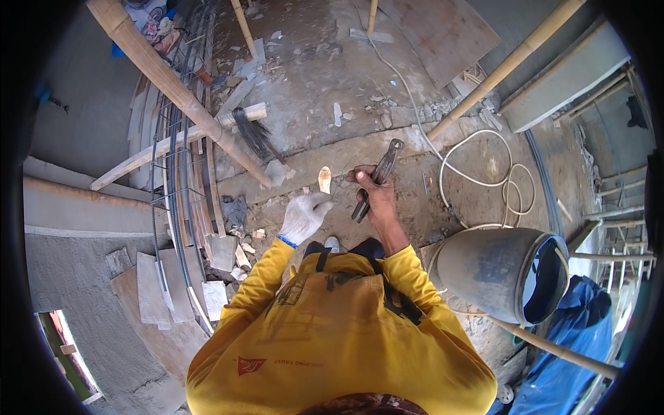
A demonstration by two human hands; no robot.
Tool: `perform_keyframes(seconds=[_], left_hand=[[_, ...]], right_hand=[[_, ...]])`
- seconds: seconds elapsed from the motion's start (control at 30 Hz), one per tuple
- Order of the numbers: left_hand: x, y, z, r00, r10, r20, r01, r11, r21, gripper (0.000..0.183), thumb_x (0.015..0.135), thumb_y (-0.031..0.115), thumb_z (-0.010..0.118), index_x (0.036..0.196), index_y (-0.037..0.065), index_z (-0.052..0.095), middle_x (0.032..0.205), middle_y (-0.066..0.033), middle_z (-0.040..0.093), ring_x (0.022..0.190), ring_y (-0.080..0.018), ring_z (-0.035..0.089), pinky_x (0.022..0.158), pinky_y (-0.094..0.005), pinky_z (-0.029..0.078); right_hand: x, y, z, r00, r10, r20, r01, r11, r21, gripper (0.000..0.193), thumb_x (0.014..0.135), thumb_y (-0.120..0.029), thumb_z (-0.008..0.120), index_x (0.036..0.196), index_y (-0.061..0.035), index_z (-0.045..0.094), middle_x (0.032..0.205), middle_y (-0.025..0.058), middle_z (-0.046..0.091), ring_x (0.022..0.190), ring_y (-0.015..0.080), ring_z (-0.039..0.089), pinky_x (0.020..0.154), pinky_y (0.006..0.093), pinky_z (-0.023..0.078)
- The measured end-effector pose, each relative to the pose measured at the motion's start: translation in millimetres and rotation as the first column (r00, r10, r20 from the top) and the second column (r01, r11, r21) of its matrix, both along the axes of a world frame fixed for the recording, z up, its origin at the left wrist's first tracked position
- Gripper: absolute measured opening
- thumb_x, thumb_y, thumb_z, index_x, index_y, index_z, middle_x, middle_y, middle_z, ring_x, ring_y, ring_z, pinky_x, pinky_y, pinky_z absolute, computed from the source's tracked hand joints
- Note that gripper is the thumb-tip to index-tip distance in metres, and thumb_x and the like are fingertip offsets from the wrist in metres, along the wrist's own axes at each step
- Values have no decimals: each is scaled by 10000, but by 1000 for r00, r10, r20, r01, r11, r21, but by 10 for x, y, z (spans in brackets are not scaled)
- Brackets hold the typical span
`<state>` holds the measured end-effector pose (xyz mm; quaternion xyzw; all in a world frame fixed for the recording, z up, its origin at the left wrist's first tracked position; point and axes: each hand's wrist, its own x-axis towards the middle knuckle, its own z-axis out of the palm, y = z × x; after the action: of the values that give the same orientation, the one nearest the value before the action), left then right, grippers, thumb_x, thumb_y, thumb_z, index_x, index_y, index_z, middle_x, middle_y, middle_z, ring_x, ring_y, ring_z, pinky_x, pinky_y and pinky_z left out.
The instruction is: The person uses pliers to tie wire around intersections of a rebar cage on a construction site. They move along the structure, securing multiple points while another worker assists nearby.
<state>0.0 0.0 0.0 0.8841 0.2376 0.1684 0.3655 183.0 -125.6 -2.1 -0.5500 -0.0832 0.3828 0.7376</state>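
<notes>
A pair of dark metal pincers [380, 174] is gripped in my bare right hand [375, 197]. Its jaws point up and away, and the handles come out below the fingers. My left hand [304, 217] wears a white knitted glove with a blue cuff. Its fingers are curled closed; whatever they hold, if anything, is too small to make out. A thin dark line, perhaps wire, shows faintly by my right fingertips. Just beyond the left hand lies a pale, sole-shaped piece [324, 180]. Farther left, a bundle of thin black wire [253, 133] hangs over a wooden batten [166, 149].
Bamboo poles [181, 93] slant across the left and right. Steel bars [181, 200] and boards lie at left. A grey-blue barrel [484, 266] rests on its side at right, beside a coiled pale hose [508, 181] and blue tarpaulin [570, 346]. Rubble litters the floor.
</notes>
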Motion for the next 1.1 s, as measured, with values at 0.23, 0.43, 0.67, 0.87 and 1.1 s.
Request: perform_keyframes(seconds=[0.23, 0.43, 0.67, 0.87, 1.1], left_hand=[[-6, -67, -67, 998, 45, 54, -50, 994, 97, 164, 927, 222, 777, 1033, 113, 838, 923, -161, 785, 850, -383, 758, 756, -473, 595], [-199, -105, -285, 990, 79, -114, -52, 973, 223, 165, 947, 309, 725, 1018, 195, 820, 848, -132, 762, 790, -378, 747, 709, -513, 598], [-408, -35, -272, 858, 514, 4, -413, 695, -589, 177, 918, 221, 779, 1044, 111, 836, 819, -183, 738, 727, -337, 721, 695, -457, 568], [-546, -151, -139, 972, -4, 235, 23, 997, -75, 173, 915, 225, 766, 1041, 127, 831, 860, -164, 750, 756, -353, 735, 709, -479, 582], [-411, 45, -390, 912, 404, -73, -395, 912, 113, 148, 935, 220, 700, 991, 110, 784, 846, -196, 743, 835, -423, 746, 750, -550, 586]], right_hand=[[-185, 133, -163, 994, -3, 105, 11, 997, -74, 278, 934, -57, 867, 1150, -67, 692, 1005, 53, 765, 845, 151, 728, 577, 261, 470], [-315, 275, -181, 998, -40, 46, 43, 996, -74, 222, 991, -175, 835, 1128, -81, 688, 964, 38, 735, 804, 123, 658, 578, 257, 463], [-504, 289, -388, 1000, 7, 24, -6, 999, -42, 149, 1064, -176, 746, 1153, -71, 686, 973, 55, 718, 802, 148, 652, 584, 272, 475], [-346, 406, -537, 991, 109, -76, -105, 993, 52, 108, 1077, -155, 723, 1123, -73, 669, 961, 57, 689, 797, 159, 652, 602, 290, 488], [-414, 481, -598, 999, 41, -10, -42, 999, -20, 119, 1076, -182, 730, 1108, -83, 672, 991, 55, 702, 784, 157, 636, 612, 301, 494]])
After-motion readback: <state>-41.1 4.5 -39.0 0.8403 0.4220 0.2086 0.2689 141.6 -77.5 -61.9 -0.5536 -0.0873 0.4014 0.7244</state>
